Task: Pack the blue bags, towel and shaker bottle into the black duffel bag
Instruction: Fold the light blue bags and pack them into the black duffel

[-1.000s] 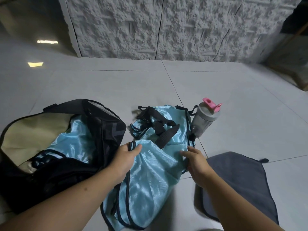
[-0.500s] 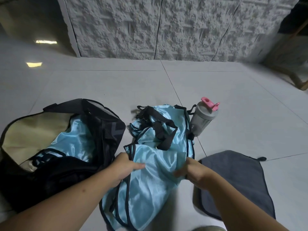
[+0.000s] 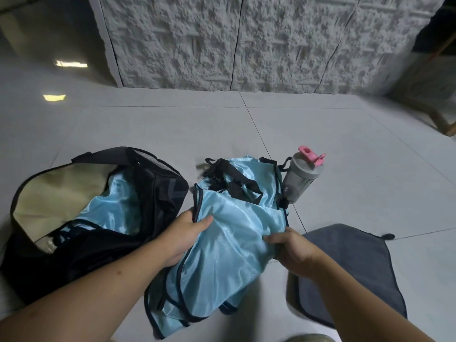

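Note:
A light blue bag (image 3: 222, 262) with dark trim hangs in front of me, raised off the floor. My left hand (image 3: 183, 233) grips its upper left edge, thumb on top. My right hand (image 3: 291, 248) pinches its right edge. Behind it another blue bag (image 3: 256, 178) with black straps lies on the floor. The black duffel bag (image 3: 160, 183) sits open at the left, with one blue bag (image 3: 116, 208) inside it. A grey shaker bottle (image 3: 299, 178) with a pink lid stands right of the blue bags. A dark grey towel (image 3: 350, 265) lies flat at the lower right.
The floor is pale glossy tile (image 3: 357, 154). A rough white wall (image 3: 246, 43) runs along the back. A wooden furniture leg (image 3: 444, 122) shows at the far right edge. Something pale (image 3: 311, 338) shows at the bottom edge.
Both hands have closed on the near blue bag's edges and drawn it toward me, bunching the fabric. The other things have not moved.

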`<state>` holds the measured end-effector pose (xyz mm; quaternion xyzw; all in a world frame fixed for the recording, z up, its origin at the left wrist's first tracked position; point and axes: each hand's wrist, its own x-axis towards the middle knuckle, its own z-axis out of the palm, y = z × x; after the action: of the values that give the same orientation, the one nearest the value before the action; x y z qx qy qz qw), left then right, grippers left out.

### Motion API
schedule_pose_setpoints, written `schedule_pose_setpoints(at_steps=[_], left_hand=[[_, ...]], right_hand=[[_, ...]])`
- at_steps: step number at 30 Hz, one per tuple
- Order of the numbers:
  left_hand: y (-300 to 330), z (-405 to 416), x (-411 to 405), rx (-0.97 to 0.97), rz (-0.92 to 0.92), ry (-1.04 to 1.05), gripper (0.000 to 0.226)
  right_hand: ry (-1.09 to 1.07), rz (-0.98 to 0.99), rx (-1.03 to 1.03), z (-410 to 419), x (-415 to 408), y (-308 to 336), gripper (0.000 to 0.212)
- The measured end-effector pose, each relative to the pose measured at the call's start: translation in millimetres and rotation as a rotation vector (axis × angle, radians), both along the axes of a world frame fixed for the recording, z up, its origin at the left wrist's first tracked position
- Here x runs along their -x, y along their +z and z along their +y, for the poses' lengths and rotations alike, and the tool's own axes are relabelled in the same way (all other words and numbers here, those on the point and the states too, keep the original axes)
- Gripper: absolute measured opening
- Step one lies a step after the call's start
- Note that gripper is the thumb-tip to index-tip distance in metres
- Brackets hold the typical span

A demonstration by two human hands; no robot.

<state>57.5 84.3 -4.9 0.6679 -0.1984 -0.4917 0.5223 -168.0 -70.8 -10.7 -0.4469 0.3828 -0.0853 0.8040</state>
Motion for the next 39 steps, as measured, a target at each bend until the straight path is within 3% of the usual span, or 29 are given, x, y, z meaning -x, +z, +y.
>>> schedule_pose_setpoints(at_steps=[3, 9, 10, 15, 20, 23, 26, 27, 28, 31, 33, 36, 39], left_hand=[[5.6, -2.5, -2.0, 0.034, 0.075, 0.046, 0.023], [18.8, -2.3, -7.2, 0.002, 0.339, 0.196, 0.035], [21.5, -2.0, -7.9, -0.036, 0.368, 0.192, 0.036], [32.1, 0.0, -4.6, -0.248, 0.394, 0.059, 0.033], [41.9, 4.6, -10.5, -0.252, 0.456, -0.07, 0.039], [39.0, 4.6, -11.2, -0.203, 0.328, -0.115, 0.047], [35.1, 0.8, -11.3, -0.131, 0.206, -0.019, 0.112], [34.3, -1.2, -11.3, -0.113, 0.146, 0.0, 0.118], [35.0, -2.8, -10.5, -0.083, 0.087, 0.019, 0.107], [35.1, -4.7, -11.9, -0.052, -0.07, 0.025, 0.033], [39.1, -4.6, -13.6, -0.058, -0.156, -0.015, 0.014], [52.6, -3.7, -14.1, -0.108, -0.256, -0.111, 0.038], [61.9, -4.2, -9.6, -0.148, -0.394, -0.193, 0.058]], right_hand=[[0.012, 0.012, -0.029, -0.1, -3.8, 13.1, 0.042], [0.057, 0.037, -0.109, -5.4, 5.5, 19.8, 0.102], [0.086, 0.032, -0.116, -4.0, 7.0, 21.3, 0.098], [0.094, 0.024, -0.054, 3.6, 2.6, 31.7, 0.037], [-0.021, 0.13, 0.021, 3.7, -3.6, 35.4, 0.025], [-0.031, 0.169, 0.078, 1.6, -6.8, 41.7, 0.016], [-0.112, 0.251, 0.228, 1.5, -15.8, 51.4, 0.016], [-0.142, 0.26, 0.288, 1.8, -19.2, 56.0, 0.012], [-0.175, 0.253, 0.349, 1.0, -22.4, 59.5, 0.013], [-0.173, 0.229, 0.482, -3.9, -28.3, 64.7, 0.038], [-0.066, 0.291, 0.545, -5.3, -27.8, 68.2, 0.033], [0.097, 0.325, 0.582, -7.9, -23.1, 76.1, 0.019], [0.308, 0.308, 0.583, -10.6, -20.4, 88.4, 0.027]])
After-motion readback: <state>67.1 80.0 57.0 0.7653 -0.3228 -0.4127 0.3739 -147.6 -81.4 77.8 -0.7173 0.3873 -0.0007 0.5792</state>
